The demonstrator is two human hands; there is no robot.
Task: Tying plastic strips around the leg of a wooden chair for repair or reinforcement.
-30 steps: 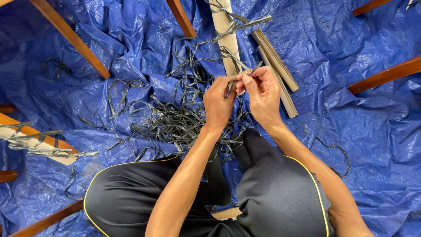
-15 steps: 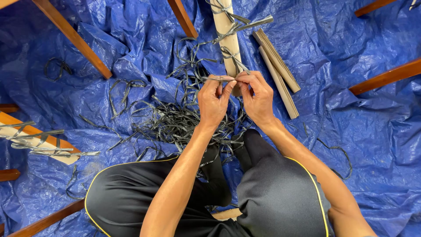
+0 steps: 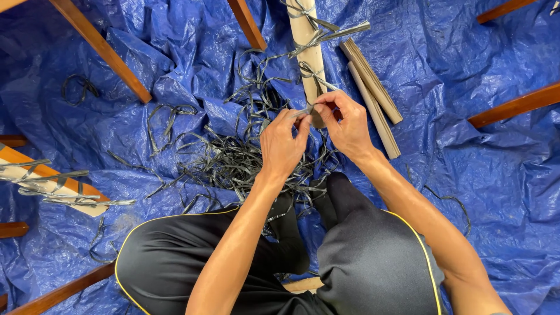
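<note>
My left hand (image 3: pixel 282 143) and my right hand (image 3: pixel 344 123) meet above a blue tarp, both pinching one thin grey strip (image 3: pixel 304 111) between thumb and fingertips. Just beyond my fingers lies a pale wooden stick (image 3: pixel 307 44) with grey strips tied around it. Below my hands spreads a tangled heap of dark grey strips (image 3: pixel 233 160). My legs in black shorts fill the bottom of the view.
Two flat tan slats (image 3: pixel 373 96) lie to the right of the stick. Brown wooden legs (image 3: pixel 102 49) cross the blue tarp (image 3: pixel 478 175) at several edges. At the left, another wooden piece (image 3: pixel 52 181) has grey strips wrapped on it.
Both hands have shifted slightly left and up with the strip; the fingers have closed tighter together on it.
</note>
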